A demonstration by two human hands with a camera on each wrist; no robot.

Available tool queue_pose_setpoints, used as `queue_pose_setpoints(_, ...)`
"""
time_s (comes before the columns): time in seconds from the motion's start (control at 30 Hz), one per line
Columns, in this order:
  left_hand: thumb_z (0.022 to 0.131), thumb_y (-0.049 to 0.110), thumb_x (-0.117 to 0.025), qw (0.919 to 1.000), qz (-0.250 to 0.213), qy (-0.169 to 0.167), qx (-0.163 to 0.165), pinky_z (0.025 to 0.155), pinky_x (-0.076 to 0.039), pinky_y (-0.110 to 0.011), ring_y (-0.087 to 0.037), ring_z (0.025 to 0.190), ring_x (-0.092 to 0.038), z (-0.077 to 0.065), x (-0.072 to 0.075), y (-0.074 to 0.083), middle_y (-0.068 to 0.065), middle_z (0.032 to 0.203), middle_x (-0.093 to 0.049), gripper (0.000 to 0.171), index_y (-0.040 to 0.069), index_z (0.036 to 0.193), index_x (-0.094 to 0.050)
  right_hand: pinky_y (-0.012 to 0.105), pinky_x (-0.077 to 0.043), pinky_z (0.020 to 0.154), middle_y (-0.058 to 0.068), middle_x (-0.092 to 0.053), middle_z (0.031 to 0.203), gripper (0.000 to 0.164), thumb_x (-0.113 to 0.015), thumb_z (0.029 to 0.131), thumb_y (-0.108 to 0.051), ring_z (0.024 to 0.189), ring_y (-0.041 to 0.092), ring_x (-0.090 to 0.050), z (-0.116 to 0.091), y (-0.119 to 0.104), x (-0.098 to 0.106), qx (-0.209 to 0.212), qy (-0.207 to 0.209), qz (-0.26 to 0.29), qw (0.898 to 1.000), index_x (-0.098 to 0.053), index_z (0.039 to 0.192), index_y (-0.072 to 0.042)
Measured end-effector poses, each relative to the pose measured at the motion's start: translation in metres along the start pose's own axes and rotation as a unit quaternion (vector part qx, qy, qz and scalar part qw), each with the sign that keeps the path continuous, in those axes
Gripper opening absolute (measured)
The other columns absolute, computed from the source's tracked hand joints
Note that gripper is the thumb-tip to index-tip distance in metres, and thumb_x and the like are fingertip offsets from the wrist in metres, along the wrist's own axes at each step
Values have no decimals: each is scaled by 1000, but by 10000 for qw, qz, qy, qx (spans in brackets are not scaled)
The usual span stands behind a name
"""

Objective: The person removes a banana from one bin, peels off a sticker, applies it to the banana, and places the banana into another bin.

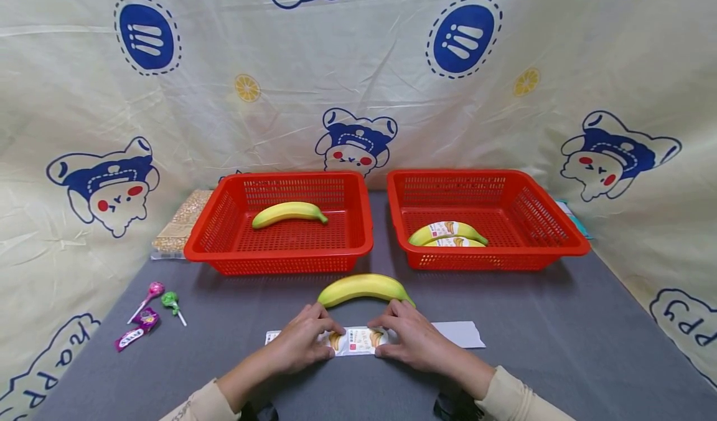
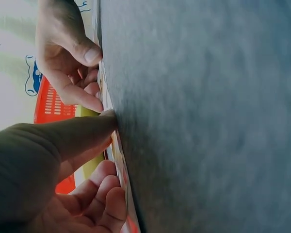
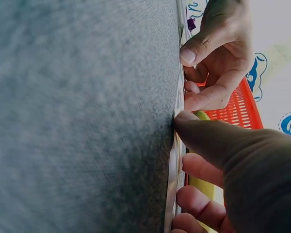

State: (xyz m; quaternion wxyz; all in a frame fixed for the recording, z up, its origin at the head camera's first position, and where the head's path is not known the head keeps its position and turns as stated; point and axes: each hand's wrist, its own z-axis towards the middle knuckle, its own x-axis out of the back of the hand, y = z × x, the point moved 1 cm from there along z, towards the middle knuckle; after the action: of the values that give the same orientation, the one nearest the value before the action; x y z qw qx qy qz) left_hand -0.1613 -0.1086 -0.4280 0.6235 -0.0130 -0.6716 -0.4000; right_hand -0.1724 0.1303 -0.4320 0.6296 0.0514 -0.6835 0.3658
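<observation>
A strip of banana-print stickers [image 1: 360, 340] lies flat across the front of the table, its bare white backing [image 1: 460, 334] reaching out to the right. My left hand [image 1: 303, 339] holds the strip left of centre, thumb at the near edge and forefinger at the far edge. Right of centre my right hand [image 1: 412, 337] grips it the same way. Both thumbs press low at the strip in the wrist views. Just beyond the hands lies an unlabelled yellow banana [image 1: 364, 288], its stem end by the right fingers.
At the back left a red basket [image 1: 280, 264] holds one plain banana [image 1: 288, 213]. The right red basket [image 1: 493, 260] holds two bananas with stickers [image 1: 448, 230]. Lollipops [image 1: 155, 290] and a purple wrapped sweet [image 1: 137, 329] lie at left, near a bag of grains [image 1: 182, 222].
</observation>
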Motion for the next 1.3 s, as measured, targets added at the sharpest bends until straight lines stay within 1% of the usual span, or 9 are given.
queue_pose_setpoints(0.2,71,14,-77,9998,69,181,-76,76,-37,-24,-10,88,-44,0,-5,4,5,95,-53,31,19,101,-71,24,-33,70,-9,-49,91,34,-78,75,-34,88,8,-42,-2,1,1,-260,-67,-60,9996,-69,107,-28)
queue_pose_setpoints(0.37,70,14,-77,9996,17,271,-27,76,-37,-25,-11,88,-45,0,-8,6,5,94,-54,31,18,101,-72,24,-32,71,-10,-48,89,33,-78,74,-32,90,9,-41,-3,1,0,-314,-42,-88,9995,-69,105,-28)
queue_pose_setpoints(0.5,70,14,-76,9995,-43,318,17,76,-36,-25,-11,88,-44,0,-9,6,3,94,-54,31,17,100,-71,24,-33,71,-9,-48,88,30,-78,74,-30,90,9,-40,-5,1,0,-271,26,-42,9996,-69,103,-27)
queue_pose_setpoints(0.63,70,13,-76,9994,-56,329,44,76,-36,-24,-11,88,-44,-2,-9,6,4,94,-54,30,17,99,-71,23,-34,73,-10,-49,88,28,-78,74,-28,89,8,-41,-6,-1,-1,-141,52,84,9999,-68,100,-25)
queue_pose_setpoints(0.8,71,15,-76,9993,-107,293,209,76,-36,-24,-9,88,-42,-3,-7,6,6,93,-53,28,19,98,-72,24,-37,75,-10,-52,88,27,-78,74,-29,87,5,-42,-4,-3,-1,2,117,88,9999,-65,98,-22)
queue_pose_setpoints(0.9,71,16,-77,9992,-65,324,219,76,-36,-24,-9,89,-42,-3,-7,7,6,93,-53,28,19,98,-72,23,-37,73,-11,-52,86,30,-78,74,-28,86,5,-41,-2,-5,0,-88,56,166,9998,-64,99,-21)
queue_pose_setpoints(1.07,70,15,-77,9990,13,441,105,76,-37,-25,-10,89,-43,-2,-8,8,4,92,-54,28,18,97,-71,21,-32,70,-12,-49,80,32,-79,72,-25,83,6,-39,0,-7,1,-240,-37,287,9993,-65,100,-18)
queue_pose_setpoints(1.17,69,14,-77,9989,32,464,110,76,-37,-25,-11,89,-43,-1,-8,9,4,92,-54,28,18,97,-71,21,-31,69,-12,-48,77,29,-79,72,-24,81,5,-38,-1,-7,0,-225,1,308,9993,-65,96,-17)
queue_pose_setpoints(1.3,69,14,-77,9988,23,469,106,76,-37,-26,-12,89,-44,-1,-8,9,3,92,-54,28,17,97,-71,20,-31,68,-12,-50,75,20,-78,72,-21,79,4,-37,-2,-6,-2,-170,157,294,9993,-65,87,-19)
